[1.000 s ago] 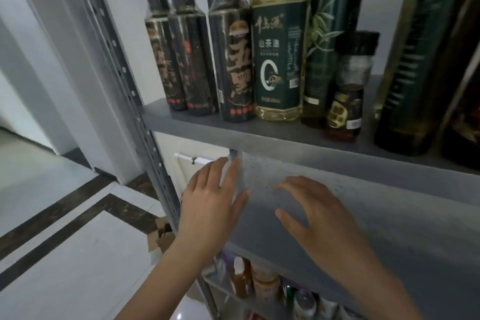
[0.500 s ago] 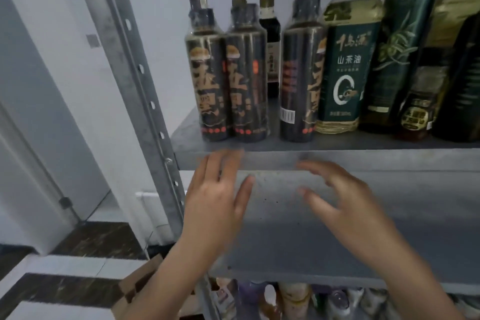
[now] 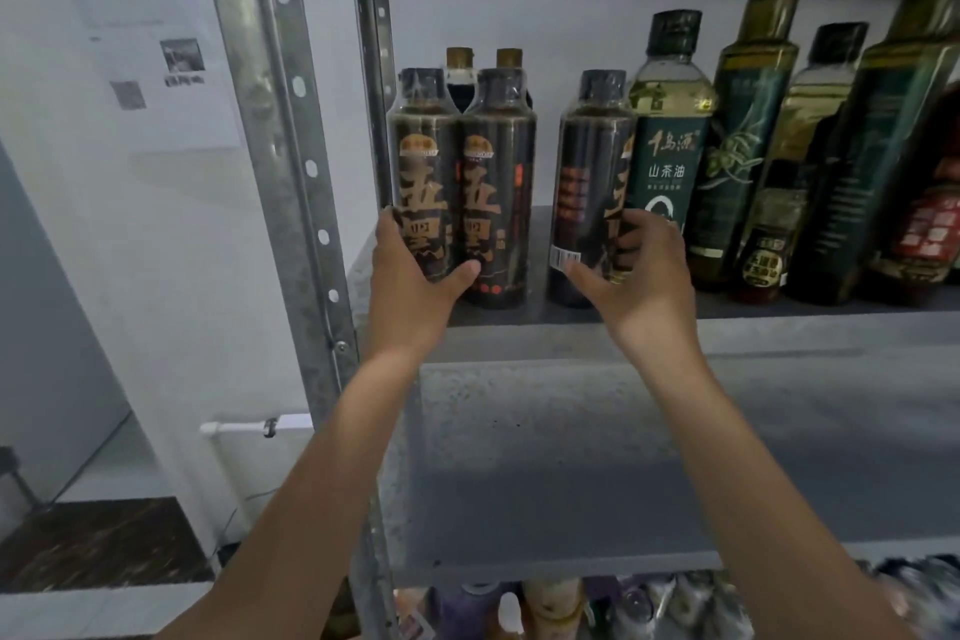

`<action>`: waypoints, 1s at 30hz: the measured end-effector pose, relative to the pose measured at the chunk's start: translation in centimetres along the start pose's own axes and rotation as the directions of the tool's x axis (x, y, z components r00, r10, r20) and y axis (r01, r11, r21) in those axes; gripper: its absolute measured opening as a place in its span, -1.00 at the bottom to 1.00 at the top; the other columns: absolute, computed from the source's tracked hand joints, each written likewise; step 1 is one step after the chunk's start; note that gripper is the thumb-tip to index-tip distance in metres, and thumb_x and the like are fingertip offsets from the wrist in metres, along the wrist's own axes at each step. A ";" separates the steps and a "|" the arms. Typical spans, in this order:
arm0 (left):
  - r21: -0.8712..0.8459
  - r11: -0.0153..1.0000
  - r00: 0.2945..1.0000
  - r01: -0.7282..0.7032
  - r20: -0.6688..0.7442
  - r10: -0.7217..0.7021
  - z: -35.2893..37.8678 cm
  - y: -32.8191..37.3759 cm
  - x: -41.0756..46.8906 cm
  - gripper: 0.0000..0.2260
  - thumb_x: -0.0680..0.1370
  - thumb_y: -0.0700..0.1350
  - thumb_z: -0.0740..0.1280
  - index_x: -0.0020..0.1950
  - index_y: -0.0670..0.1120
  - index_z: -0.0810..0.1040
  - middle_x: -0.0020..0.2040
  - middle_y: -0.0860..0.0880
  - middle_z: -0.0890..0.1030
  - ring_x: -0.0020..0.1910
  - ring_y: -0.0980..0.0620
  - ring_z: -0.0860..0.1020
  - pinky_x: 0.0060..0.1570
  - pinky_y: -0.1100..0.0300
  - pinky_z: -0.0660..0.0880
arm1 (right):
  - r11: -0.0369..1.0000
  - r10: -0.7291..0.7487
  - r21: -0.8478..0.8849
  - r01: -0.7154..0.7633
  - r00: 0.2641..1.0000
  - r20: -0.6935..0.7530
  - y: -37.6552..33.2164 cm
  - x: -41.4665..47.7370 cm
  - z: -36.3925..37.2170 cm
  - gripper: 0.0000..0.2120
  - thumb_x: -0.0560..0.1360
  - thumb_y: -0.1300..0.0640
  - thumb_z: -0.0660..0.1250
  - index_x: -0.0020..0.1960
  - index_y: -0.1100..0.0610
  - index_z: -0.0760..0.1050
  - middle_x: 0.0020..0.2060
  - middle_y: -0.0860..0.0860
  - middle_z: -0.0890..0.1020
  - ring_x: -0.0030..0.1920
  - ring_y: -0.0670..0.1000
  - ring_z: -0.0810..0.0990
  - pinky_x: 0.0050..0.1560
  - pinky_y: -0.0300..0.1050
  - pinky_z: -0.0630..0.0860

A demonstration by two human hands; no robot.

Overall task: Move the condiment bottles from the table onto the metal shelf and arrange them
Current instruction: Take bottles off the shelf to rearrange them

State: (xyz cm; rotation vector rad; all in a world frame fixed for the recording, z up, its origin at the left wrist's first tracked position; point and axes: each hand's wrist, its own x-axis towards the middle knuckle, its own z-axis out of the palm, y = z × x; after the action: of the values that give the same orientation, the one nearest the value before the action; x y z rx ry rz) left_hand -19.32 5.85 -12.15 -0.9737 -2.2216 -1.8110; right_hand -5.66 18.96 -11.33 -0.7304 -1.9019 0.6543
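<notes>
- My left grip wraps the base of the leftmost dark bottle, fingers round its left side and thumb across the front.
- My right grip grasps the third dark bottle low down, thumb by the barcode and fingers round its right side.
- Both bottles stand upright on the metal shelf. The second dark bottle touches the leftmost one, and a gap separates it from the third.
- The third bottle's label is turned sideways, while the other two face front.
- To the right, a green-labelled oil bottle and taller bottles already fill the row.
- As I judge it, the moving is largely done and I am arranging: closing that gap and turning the label forward.
- The tabletop is out of view, so I cannot tell whether any bottles are left there.
</notes>
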 end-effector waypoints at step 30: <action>0.169 0.741 0.732 -0.650 -0.123 0.670 8.8 4.1 -3.9 -0.55 0.48 -0.24 0.39 0.35 -0.15 0.38 0.27 -0.15 0.36 0.24 -0.05 0.36 0.29 0.28 0.31 | 0.997 0.019 0.073 0.005 0.945 -0.326 10.2 2.5 -8.8 -0.74 0.46 0.15 0.42 0.11 0.13 0.47 0.00 0.08 0.56 -0.08 -0.01 0.55 -0.05 -0.16 0.52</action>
State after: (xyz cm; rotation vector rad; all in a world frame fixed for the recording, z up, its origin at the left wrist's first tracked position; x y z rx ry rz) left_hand -11.39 12.63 -13.04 -1.3033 -1.5433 -1.3506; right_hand 3.62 28.82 -13.61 -0.7488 -1.5642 0.5649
